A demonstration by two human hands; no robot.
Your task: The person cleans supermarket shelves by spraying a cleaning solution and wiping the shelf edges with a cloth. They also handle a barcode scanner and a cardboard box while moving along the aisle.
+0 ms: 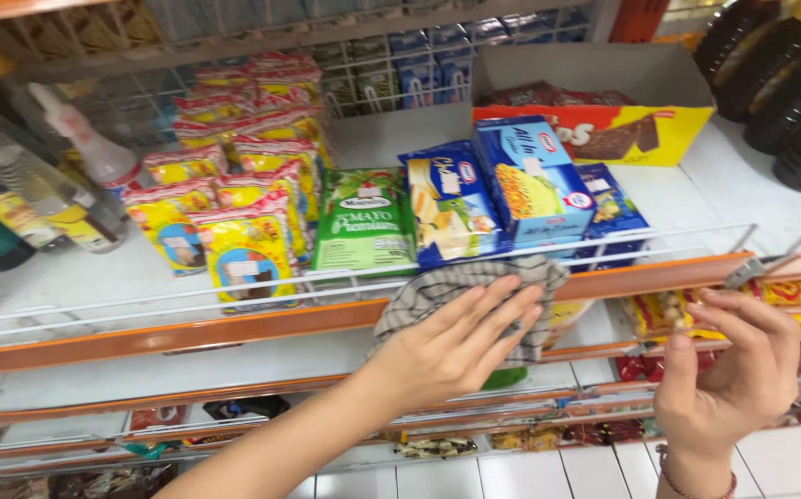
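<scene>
My left hand [461,337] lies flat, fingers spread, pressing a grey striped cloth [437,288] against the orange front edge of a white shop shelf [142,337]. Just behind the cloth stand blue cheese boxes [530,180] and a green mayonnaise pouch [364,222]. My right hand [738,365] hovers to the right below the shelf edge, fingers loosely curled, holding nothing that I can see; a beaded bracelet [687,480] circles its wrist.
Red-and-yellow sachets [234,199] fill the shelf's left half. Clear bottles [31,185] stand far left, dark bottles [798,92] far right. A yellow display carton [604,125] sits at the back. Lower shelves with packets [530,434] run beneath, and white floor tiles show below them.
</scene>
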